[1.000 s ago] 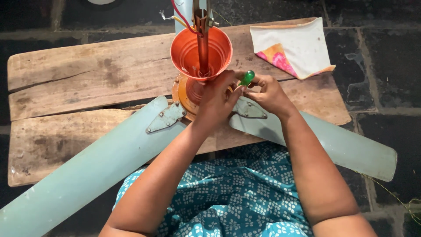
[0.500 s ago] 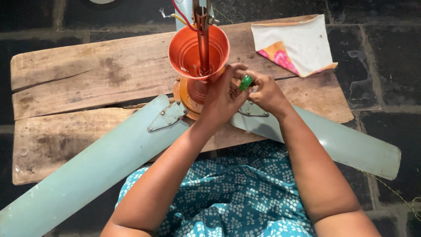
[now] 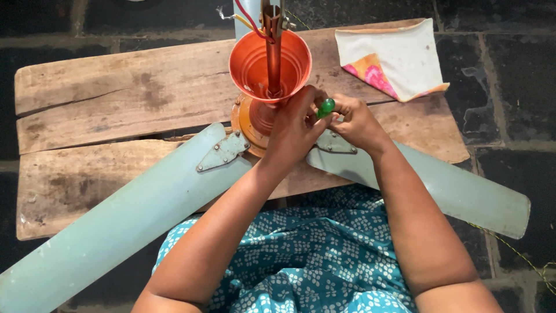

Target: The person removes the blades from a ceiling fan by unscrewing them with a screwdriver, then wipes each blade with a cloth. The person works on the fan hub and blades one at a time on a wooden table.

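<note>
no packages, labels, signs or screens in view

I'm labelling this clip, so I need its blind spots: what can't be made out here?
All in the head view:
- Tip of the green-handled tool: hidden between the left hand and right hand.
- Fan motor hub: mostly covered by the orange cup and the hands.
- Left fan blade: end cut off by the frame edge.
- Rod top: cut off by the upper edge.

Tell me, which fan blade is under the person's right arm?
The shorter-looking blade pointing to the right edge of the picture. The right arm crosses over its inner end. The other blade runs down to the bottom-left corner, beside the left arm.
</note>
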